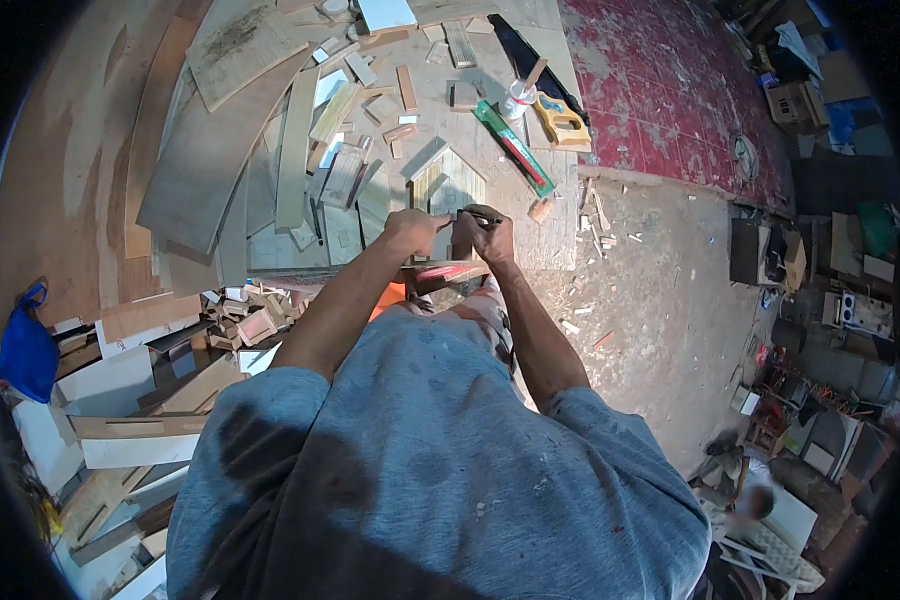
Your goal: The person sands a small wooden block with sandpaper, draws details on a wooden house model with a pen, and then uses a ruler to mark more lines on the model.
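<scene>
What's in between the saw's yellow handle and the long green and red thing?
A small white tub with a stick in it, between the yellow handle and the top of the green strip. The head view shows it.

Saw (562, 122) and glue pot (519, 100) block right far side.

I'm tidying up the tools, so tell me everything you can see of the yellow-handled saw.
The saw lies near the right edge of the wooden table, handle nearer the person. Its yellow handle, apparently plastic, has an opening. The long blade looks dark, narrowing toward its far end; teeth can't be made out. No hand touches it.
</scene>
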`<state>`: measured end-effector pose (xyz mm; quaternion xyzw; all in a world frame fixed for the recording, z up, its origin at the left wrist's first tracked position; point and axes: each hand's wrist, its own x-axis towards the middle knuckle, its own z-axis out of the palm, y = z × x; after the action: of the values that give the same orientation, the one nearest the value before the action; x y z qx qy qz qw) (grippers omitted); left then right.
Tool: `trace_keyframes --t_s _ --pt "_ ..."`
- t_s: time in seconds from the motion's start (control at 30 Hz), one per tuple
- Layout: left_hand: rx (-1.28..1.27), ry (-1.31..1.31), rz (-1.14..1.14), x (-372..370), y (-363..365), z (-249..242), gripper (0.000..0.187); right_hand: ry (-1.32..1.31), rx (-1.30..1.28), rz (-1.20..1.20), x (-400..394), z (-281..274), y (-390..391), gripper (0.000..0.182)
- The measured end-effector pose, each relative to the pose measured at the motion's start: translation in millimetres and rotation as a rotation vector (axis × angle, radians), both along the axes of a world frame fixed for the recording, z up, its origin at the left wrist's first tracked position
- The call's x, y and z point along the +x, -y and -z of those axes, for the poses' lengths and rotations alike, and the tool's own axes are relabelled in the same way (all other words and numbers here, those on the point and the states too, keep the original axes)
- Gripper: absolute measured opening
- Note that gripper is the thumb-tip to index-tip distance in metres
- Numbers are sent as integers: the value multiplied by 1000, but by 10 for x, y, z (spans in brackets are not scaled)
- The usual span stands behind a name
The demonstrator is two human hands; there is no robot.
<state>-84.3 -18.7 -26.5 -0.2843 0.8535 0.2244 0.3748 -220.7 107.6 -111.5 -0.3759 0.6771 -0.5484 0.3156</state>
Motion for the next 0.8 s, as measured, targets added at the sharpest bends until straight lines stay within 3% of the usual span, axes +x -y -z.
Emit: trace_keyframes --t_s 0.37,0.57,0.67,0.73,0.8 --pt "15 -25 36 15 52 57 88 -233 -79 -155 -75 -3 -79 21" --pt "29 45 84 -119 193 323 98 -213 -28 -154 -37 -63 -120 20" --pt "85 30 167 -208 318 152 91 26 -32 -60 104 -23 -182 20" --pt "131 43 227 -258 357 91 86 -296 -79 -101 228 -160 -260 26" --pt "189 75 289 -315 427 88 94 -419 -107 -134 359 -255 -282 24"
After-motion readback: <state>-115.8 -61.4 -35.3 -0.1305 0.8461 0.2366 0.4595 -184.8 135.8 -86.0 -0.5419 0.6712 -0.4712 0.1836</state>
